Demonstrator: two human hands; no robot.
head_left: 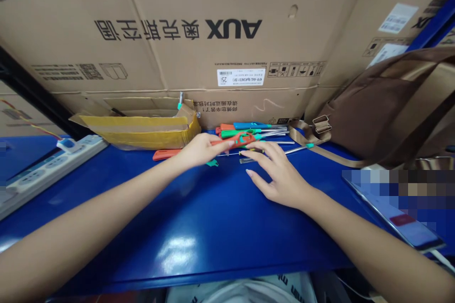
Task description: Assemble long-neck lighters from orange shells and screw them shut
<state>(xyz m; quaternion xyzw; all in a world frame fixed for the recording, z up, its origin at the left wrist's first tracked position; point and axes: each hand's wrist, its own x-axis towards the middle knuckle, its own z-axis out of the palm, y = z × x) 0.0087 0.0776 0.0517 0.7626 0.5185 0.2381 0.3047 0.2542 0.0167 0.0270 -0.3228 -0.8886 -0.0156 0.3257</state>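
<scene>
My left hand (199,150) grips the handle of an orange-red utility lighter (244,139) with a green trigger part, its long tip toward the right. My right hand (282,175) is just right of and below it, fingers spread and curved, holding nothing I can see. Behind the hands is a loose pile of long-necked lighters, among them a blue lighter (249,126) and a green lighter (232,133), metal necks toward the right. Another orange-red lighter (165,154) lies partly under my left wrist. A small green piece (212,163) shows below my left hand.
A yellow-edged cardboard box (142,135) stands behind my left forearm, a metal neck poking up from it. On the left lies a white power strip (53,168). At right are a brown bag (369,109) with a strap and a phone (401,213). Large cardboard (170,66) walls the blue table (199,227).
</scene>
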